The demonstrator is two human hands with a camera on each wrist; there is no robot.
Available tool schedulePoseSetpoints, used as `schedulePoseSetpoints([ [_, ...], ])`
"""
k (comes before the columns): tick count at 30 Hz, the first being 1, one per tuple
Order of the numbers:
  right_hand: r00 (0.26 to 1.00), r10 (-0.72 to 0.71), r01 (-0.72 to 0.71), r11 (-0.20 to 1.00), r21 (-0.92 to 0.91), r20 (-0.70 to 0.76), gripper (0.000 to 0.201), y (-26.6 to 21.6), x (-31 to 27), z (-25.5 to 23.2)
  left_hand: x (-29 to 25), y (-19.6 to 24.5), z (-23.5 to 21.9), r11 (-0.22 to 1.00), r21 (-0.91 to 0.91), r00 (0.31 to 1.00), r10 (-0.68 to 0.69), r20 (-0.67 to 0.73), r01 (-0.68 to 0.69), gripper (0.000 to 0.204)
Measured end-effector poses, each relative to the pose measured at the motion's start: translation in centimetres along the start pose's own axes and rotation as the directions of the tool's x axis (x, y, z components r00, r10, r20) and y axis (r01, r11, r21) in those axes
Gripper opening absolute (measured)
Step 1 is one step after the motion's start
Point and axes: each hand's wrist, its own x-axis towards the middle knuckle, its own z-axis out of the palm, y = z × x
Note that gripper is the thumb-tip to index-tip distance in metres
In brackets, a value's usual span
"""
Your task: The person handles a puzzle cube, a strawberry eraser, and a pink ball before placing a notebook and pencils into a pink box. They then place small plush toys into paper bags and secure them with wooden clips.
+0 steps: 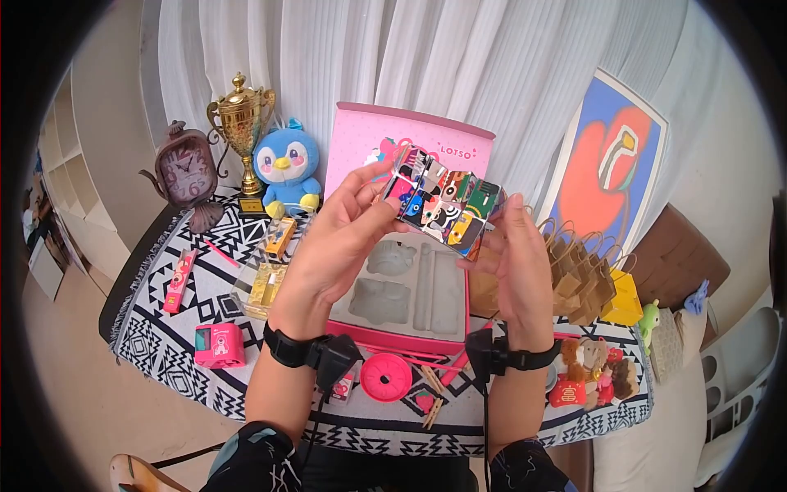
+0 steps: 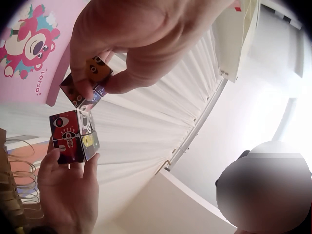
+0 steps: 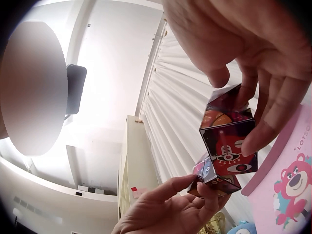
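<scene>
A folding cube toy (image 1: pixel 443 201) printed with colourful cartoon eyes and faces is held up in front of the pink box. My left hand (image 1: pixel 348 225) pinches its left end between thumb and fingers. The right end is gripped by my right hand (image 1: pixel 520 262), thumb at the upper corner and fingers below. In the left wrist view the toy (image 2: pixel 73 134) is partly unfolded, its two blocks angled apart and joined near the middle. The right wrist view shows red and black faces of the toy (image 3: pixel 229 148) between both hands.
Behind stands an open pink box (image 1: pixel 410 328) with a grey moulded insert. Left are a trophy (image 1: pixel 243 123), a blue plush (image 1: pixel 287 168), a clock (image 1: pixel 187 168) and a pink case (image 1: pixel 219 345). Right are paper bags (image 1: pixel 578 279) and small plush toys (image 1: pixel 594 373). A pink round dish (image 1: pixel 386 377) lies in front.
</scene>
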Motion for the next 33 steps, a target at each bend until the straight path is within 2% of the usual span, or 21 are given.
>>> schedulePoseSetpoints([
  [4,0.998,-0.037,0.035,0.998,-0.051,-0.046,0.052,0.4,0.3,0.0,-0.1,-0.2,0.1,1.0,-0.028,1.0,0.008,-0.026,-0.009,0.063],
  [7,0.992,-0.097,0.094,0.995,-0.031,-0.08,0.052,-0.4,-0.2,1.0,-0.2,0.3,0.4,1.0,-0.017,1.0,-0.016,0.019,0.017,0.063],
  [9,0.992,-0.105,0.103,0.994,0.036,0.062,0.05,0.3,0.1,0.3,-0.2,0.4,0.9,0.999,0.044,1.0,0.013,-0.014,-0.013,0.061],
  [13,0.976,-0.211,0.211,0.977,0.003,0.045,0.045,0.4,-0.2,0.8,-0.2,-0.1,1.1,0.996,0.066,0.998,0.062,-0.01,-0.061,0.06],
  [15,0.967,-0.25,0.251,0.968,-0.002,0.044,0.048,0.6,0.0,0.6,-0.2,0.0,1.3,0.992,0.092,0.994,0.086,-0.06,-0.08,0.061],
  [19,0.98,-0.19,0.187,0.981,0.056,0.058,0.051,0.1,-0.2,0.6,0.0,0.0,0.9,0.999,-0.007,0.999,0.048,-0.006,-0.048,0.063],
  [21,0.964,-0.26,0.261,0.965,-0.011,0.057,0.053,0.2,-0.2,0.6,-0.2,0.0,1.6,0.995,0.014,0.994,0.1,-0.044,-0.1,0.062],
  [25,0.953,-0.268,0.276,0.96,-0.039,0.145,0.055,0.1,-0.6,1.2,0.0,-0.8,1.4,0.997,-0.003,0.989,0.074,-0.129,-0.075,0.056],
  [27,0.967,-0.209,0.218,0.975,-0.051,0.147,0.055,0.4,-0.6,1.4,0.4,-0.9,0.8,0.995,-0.056,0.994,0.075,-0.081,-0.079,0.063],
  [30,0.98,-0.163,0.174,0.981,-0.086,0.114,0.056,0.8,-0.3,1.3,0.5,-1.0,0.3,0.994,-0.099,0.999,0.053,-0.011,-0.054,0.061],
  [33,0.972,-0.184,0.2,0.975,-0.102,0.147,0.056,0.7,-0.5,1.4,-0.2,-0.3,1.6,0.982,-0.188,1.0,0.011,-0.028,-0.016,0.057],
])
